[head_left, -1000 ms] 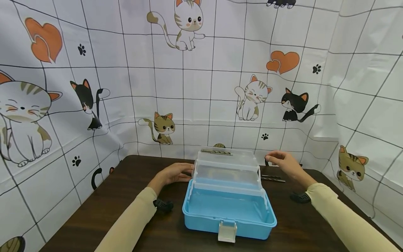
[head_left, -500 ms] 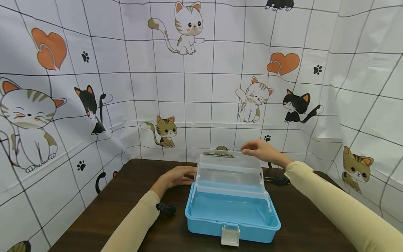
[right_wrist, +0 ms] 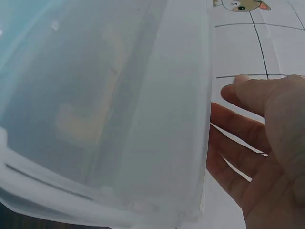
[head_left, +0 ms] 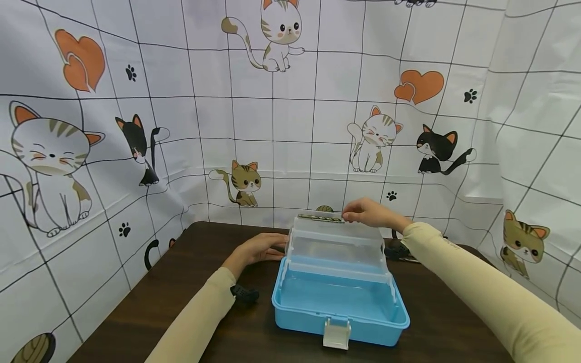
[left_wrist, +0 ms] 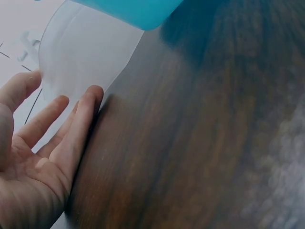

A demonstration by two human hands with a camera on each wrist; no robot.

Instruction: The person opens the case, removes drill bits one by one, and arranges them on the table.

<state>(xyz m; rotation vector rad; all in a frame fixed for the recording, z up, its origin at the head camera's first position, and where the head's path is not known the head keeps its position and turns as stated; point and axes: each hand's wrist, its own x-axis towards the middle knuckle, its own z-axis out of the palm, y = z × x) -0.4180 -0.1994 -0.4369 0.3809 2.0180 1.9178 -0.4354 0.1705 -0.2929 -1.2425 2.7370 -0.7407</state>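
A light blue plastic box stands on the dark table with its translucent lid raised at the back. Drill bits lie along the lid's top edge. My right hand reaches over that edge, fingertips right at the bits' right end. In the right wrist view, its loosely bent fingers lie against the panel's edge and the thumb stands away from it. My left hand stays by the lid's left side. The left wrist view shows its relaxed fingers spread at the clear panel.
More drill bits lie on the table right of the box, mostly hidden behind the right wrist's black camera. A white latch hangs open at the box's front. A cat-printed curtain encloses the table.
My right hand has moved left from above the drill bits on the table to the lid's top edge, then a little lower to the bits there. My left hand has kept its place.
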